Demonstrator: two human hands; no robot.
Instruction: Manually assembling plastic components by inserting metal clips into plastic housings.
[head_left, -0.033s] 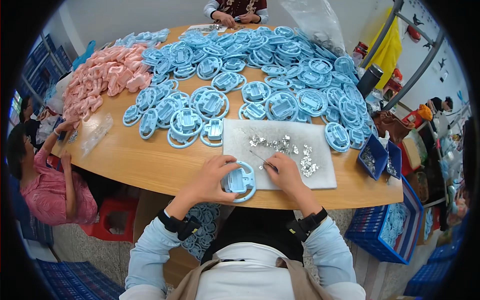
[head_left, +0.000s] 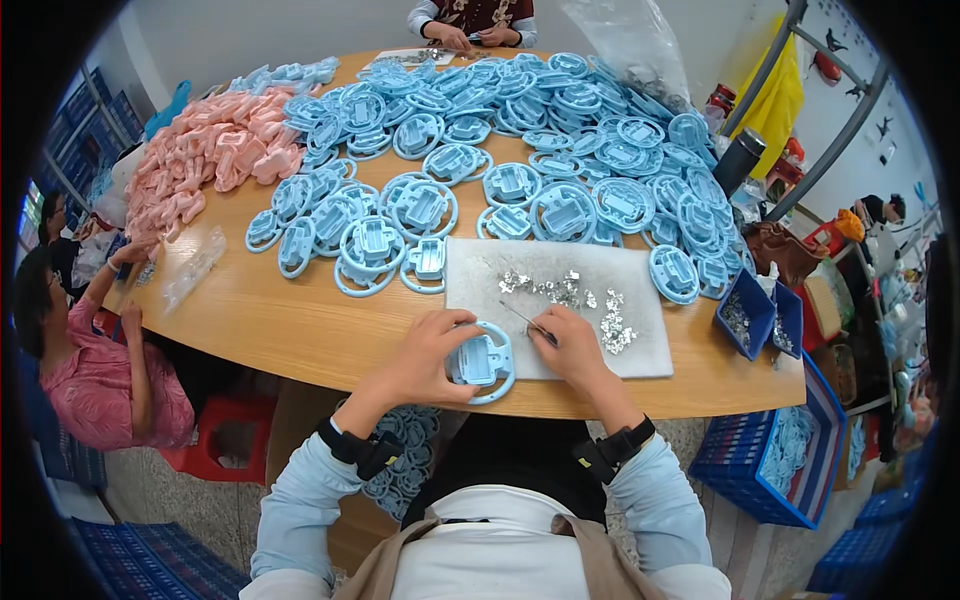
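My left hand (head_left: 425,358) grips the left side of a light-blue plastic toy steering wheel (head_left: 482,362) at the table's front edge. The wheel's boxy, compartmented middle faces up. In my right hand (head_left: 570,347) is a pair of thin metal tweezers (head_left: 522,316), pointing up and left over a white foam mat (head_left: 640,282). Small shiny metal pieces (head_left: 560,289) lie scattered on the mat beyond the tweezers' tip, with another cluster (head_left: 617,325) right of my hand. Whether the tweezers pinch a piece is too small to tell.
More blue wheels (head_left: 566,212) are heaped across the wooden table (head_left: 290,330), beside a pile of pink plastic parts (head_left: 225,150). Small blue bins (head_left: 746,312) sit at the right edge, above a blue crate (head_left: 775,460). Co-workers sit left (head_left: 115,385) and opposite (head_left: 475,20).
The blue wheel has shifted very slightly in my left hand. Otherwise nothing visibly differs.
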